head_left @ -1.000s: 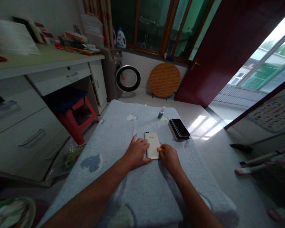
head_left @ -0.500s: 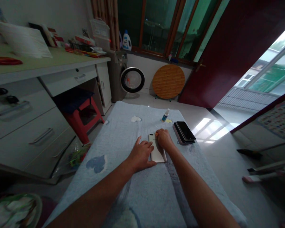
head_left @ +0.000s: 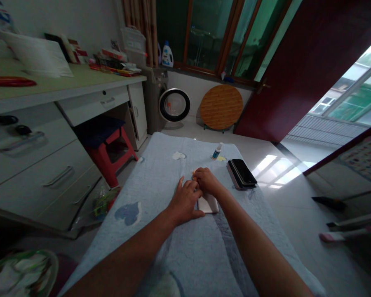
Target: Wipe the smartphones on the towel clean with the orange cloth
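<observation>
A pale phone lies back up on the blue cloth, its upper part hidden under my hands. My left hand rests at the phone's left side with its fingers apart and its fingertips on the edge. Over the top end of the phone, my right hand is closed in a pinch on a small orange thing, mostly covered by the fingers. Right of my hands lies a stack of dark phones. A small spray bottle stands beyond them.
At the left are a white desk with drawers and a red stool. A washing machine with its door open and a round wooden board stand at the back. A dark red door is at the right.
My right hand has moved left across the top of the phone, with the orange thing in its fingers, and now covers the camera end. My left hand has stayed at the phone's side.
</observation>
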Motion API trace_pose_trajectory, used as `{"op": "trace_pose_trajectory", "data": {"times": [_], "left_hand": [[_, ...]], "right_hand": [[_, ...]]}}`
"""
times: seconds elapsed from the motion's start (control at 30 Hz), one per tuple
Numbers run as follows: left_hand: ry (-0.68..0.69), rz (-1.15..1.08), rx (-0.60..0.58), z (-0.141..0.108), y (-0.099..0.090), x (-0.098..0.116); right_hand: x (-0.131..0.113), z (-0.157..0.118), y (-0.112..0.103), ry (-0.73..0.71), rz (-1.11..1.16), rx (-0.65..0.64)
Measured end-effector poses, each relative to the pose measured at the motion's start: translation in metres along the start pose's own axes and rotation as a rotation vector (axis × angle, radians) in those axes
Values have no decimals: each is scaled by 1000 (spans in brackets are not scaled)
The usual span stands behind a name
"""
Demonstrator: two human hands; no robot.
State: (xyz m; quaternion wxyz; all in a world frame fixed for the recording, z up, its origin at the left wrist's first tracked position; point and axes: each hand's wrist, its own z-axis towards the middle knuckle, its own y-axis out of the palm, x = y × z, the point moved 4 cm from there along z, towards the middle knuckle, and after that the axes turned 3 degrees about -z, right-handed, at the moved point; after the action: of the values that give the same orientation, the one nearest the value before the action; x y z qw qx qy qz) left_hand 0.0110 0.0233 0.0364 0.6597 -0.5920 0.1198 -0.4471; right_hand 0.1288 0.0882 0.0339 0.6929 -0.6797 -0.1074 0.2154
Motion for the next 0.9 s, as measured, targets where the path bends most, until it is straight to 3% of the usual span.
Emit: {"op": "trace_pose_trajectory", "data": {"times": [0.23, 0.4, 0.57, 0.73, 0.9], "left_hand": [[-167, -48, 112, -3, 6, -7], [-179, -57, 78, -5, 12, -10], [-178, -81, -2, -5, 15, -10], [-125, -93, -29, -3, 13, -7], [-118, -68, -39, -2, 13, -7]], "right_hand": [[-18, -30, 4, -63, 37, 97], [-44, -67, 0, -129, 107, 51], [-62, -105, -17, -99, 246, 35], [-44, -113, -19, 14, 260, 70], [-5, -82, -10, 139, 116, 112]]}}
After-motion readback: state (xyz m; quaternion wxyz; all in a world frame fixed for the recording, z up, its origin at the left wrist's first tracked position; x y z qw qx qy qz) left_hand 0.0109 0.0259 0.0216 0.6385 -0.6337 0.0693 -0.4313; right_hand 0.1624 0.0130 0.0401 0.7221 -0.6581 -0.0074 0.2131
